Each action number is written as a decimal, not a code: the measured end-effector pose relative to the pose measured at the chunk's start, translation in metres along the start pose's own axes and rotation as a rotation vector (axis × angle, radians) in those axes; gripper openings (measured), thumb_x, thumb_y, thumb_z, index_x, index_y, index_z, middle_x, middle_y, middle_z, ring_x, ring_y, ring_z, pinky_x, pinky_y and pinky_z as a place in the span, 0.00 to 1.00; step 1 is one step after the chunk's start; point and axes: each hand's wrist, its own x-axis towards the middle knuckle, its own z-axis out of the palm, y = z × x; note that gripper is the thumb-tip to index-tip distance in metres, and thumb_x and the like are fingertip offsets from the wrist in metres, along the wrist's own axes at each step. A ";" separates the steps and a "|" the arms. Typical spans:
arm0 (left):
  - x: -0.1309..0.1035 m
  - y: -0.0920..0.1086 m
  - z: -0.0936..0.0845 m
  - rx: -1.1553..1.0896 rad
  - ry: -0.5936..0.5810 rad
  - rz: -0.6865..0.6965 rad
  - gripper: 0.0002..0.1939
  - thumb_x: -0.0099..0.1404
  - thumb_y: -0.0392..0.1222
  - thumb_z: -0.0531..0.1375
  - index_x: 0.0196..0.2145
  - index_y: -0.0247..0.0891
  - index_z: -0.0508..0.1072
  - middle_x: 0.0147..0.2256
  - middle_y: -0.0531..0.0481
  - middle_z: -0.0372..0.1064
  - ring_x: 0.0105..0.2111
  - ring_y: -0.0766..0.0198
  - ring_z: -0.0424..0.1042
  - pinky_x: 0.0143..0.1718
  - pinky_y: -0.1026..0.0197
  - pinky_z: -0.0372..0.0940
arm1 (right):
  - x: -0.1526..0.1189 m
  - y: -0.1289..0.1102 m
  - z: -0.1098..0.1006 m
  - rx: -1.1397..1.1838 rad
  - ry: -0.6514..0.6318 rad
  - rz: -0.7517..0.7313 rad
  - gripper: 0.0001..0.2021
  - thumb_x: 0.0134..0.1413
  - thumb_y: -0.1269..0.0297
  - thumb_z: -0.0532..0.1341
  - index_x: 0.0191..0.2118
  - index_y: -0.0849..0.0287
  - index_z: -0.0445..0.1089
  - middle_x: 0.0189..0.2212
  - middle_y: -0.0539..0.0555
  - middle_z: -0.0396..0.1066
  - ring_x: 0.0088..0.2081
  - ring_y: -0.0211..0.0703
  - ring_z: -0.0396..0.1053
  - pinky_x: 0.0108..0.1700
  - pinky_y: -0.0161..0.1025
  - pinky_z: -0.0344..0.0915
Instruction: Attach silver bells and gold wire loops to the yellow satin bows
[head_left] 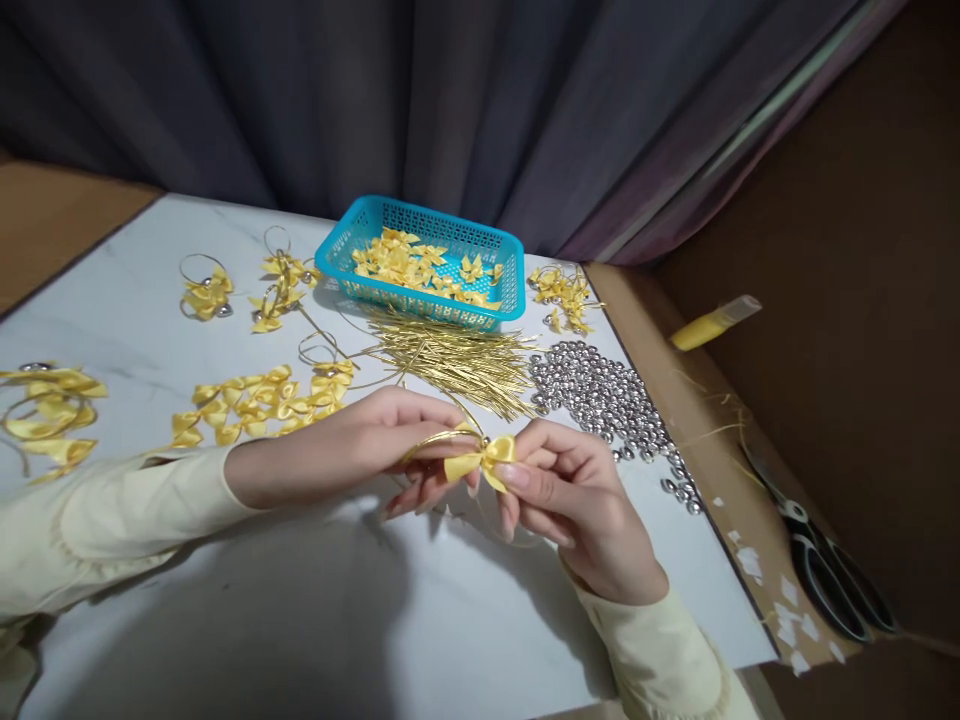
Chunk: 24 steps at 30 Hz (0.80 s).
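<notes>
From my remote view, my right hand [585,490] has thumb and fingertips pinched shut on a yellow satin ribbon bow [498,458]. My left hand [375,435] is closed on the thin gold wire loop [442,437] joined to that bow, its fingers curled beneath. Both are near the middle of the white marbled tabletop [300,610].

Just beyond my hands lies a heap of straight gold wires [457,362], with a turquoise plastic basket [420,300] of yellow bows behind it, at the far edge. Small shiny silver beads [600,395] spread along the right edge. Loose yellow bows [259,400] lie left of the wires; more bows on wire loops [206,290] sit toward the far left corner. Black-handled scissors [825,570] rest past the right edge on a brown surface [660,360].
</notes>
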 end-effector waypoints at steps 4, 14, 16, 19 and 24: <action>0.000 0.001 0.000 -0.008 0.012 -0.006 0.16 0.66 0.47 0.55 0.24 0.34 0.66 0.17 0.56 0.62 0.16 0.73 0.59 0.20 0.68 0.55 | 0.002 0.001 -0.002 0.081 -0.023 0.040 0.08 0.51 0.68 0.64 0.25 0.63 0.67 0.17 0.51 0.72 0.11 0.21 0.45 0.13 0.25 0.38; -0.001 0.002 -0.002 0.105 0.044 0.018 0.16 0.66 0.44 0.53 0.23 0.33 0.65 0.18 0.55 0.62 0.16 0.73 0.61 0.18 0.70 0.56 | 0.004 0.004 -0.003 0.081 -0.021 0.043 0.06 0.51 0.70 0.63 0.26 0.63 0.68 0.17 0.51 0.72 0.11 0.21 0.45 0.13 0.24 0.38; 0.000 0.001 -0.003 0.122 0.049 0.024 0.15 0.66 0.44 0.53 0.24 0.33 0.65 0.18 0.55 0.62 0.16 0.72 0.61 0.18 0.70 0.56 | 0.005 0.004 -0.003 0.082 -0.022 0.040 0.06 0.51 0.70 0.63 0.26 0.63 0.69 0.17 0.51 0.72 0.11 0.21 0.45 0.13 0.24 0.38; 0.001 0.000 -0.003 0.129 0.051 0.030 0.14 0.65 0.43 0.53 0.25 0.33 0.65 0.19 0.55 0.63 0.17 0.73 0.61 0.18 0.70 0.57 | 0.005 0.004 -0.003 0.090 -0.023 0.039 0.06 0.51 0.70 0.64 0.26 0.63 0.69 0.17 0.51 0.72 0.11 0.21 0.45 0.13 0.23 0.38; 0.000 -0.002 -0.003 0.108 0.057 0.066 0.13 0.64 0.42 0.54 0.24 0.33 0.65 0.18 0.56 0.62 0.16 0.73 0.61 0.18 0.71 0.56 | 0.005 0.004 -0.003 0.093 -0.026 0.036 0.06 0.51 0.70 0.64 0.26 0.62 0.69 0.17 0.51 0.72 0.11 0.21 0.45 0.13 0.23 0.39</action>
